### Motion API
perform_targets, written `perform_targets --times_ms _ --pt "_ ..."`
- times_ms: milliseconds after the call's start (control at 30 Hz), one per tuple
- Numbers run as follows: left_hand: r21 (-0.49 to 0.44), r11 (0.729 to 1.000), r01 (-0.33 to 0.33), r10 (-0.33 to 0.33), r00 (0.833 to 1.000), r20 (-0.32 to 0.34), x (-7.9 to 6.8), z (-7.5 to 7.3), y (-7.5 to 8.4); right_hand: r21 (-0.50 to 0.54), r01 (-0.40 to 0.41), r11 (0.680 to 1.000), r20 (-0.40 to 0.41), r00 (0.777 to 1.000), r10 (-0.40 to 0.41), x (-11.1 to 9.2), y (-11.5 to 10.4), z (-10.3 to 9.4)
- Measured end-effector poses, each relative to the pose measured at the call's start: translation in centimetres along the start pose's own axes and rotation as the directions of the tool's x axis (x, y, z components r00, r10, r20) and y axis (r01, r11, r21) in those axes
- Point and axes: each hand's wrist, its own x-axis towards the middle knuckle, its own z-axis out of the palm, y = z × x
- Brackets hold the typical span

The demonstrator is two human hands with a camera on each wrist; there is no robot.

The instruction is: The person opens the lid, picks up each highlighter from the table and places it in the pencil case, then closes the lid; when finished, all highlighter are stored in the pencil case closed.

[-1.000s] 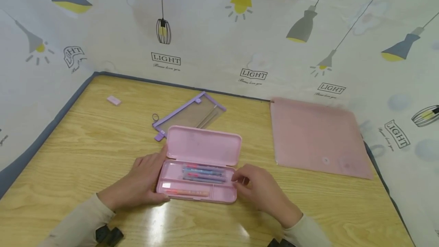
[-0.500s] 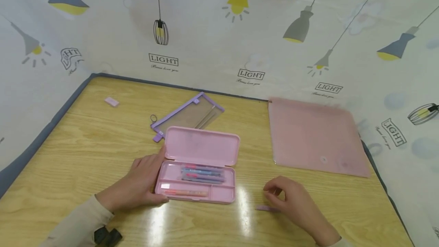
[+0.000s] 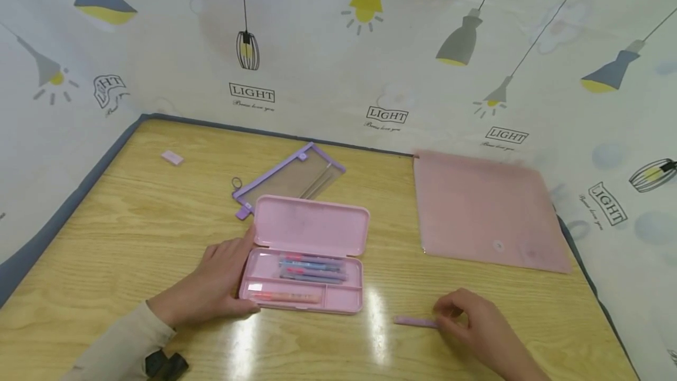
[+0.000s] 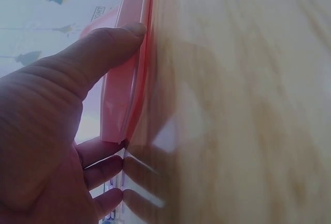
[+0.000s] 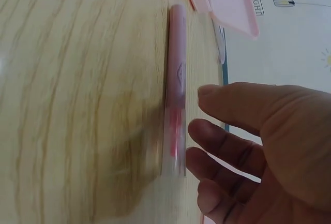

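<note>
A pink pencil case (image 3: 344, 298) lies with its lid (image 3: 312, 225) raised on the table. My left hand (image 3: 214, 281) grips the case's left end, the thumb (image 4: 111, 45) on its front side and the fingers round the end. Inside the case are several pens (image 3: 312, 268) in the back compartment and an orange pen (image 3: 288, 297) in the front one. A light purple-pink pen (image 5: 177, 53) with a clear cap lies on the table to the right. My right hand (image 3: 473, 325) is beside its capped end, fingers loosely bent, thumb and fingertips apart; whether they touch it I cannot tell.
Behind the case lies a clear pouch (image 3: 280, 178) with purple edging and thin sticks inside. A small pink eraser-like block (image 3: 172, 157) is at the far left. A pink folder (image 3: 486, 210) lies at the back right. Printed cloth (image 3: 317, 46) walls in the table.
My right hand has moved from the case's right end rightward and toward me, past the loose pen, which now shows more. The left hand keeps its hold on the case.
</note>
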Motion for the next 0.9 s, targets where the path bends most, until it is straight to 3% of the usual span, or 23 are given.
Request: perform_targets --times_ms 300,533,733,900 --pt "-0.003 1.000 0.010 -0.010 1.000 0.011 0.0 -0.1 0.1 0.031 0.095 0.995 0.074 0.992 -0.097 -0.3 1.4 0.6" --pt "-0.009 1.000 0.013 -0.012 1.000 0.020 0.1 -0.1 0.1 0.024 0.150 0.988 0.056 0.987 -0.151 -0.3 1.5 0.7" --pt "-0.014 1.000 0.015 -0.015 1.000 0.023 0.1 -0.1 0.0 0.007 0.149 0.989 0.045 0.988 -0.149 -0.4 1.4 0.8" --pt "-0.015 1.000 0.017 -0.017 0.999 0.030 0.0 -0.2 0.1 0.007 0.189 0.982 -0.004 0.982 -0.189 -0.3 1.2 0.8"
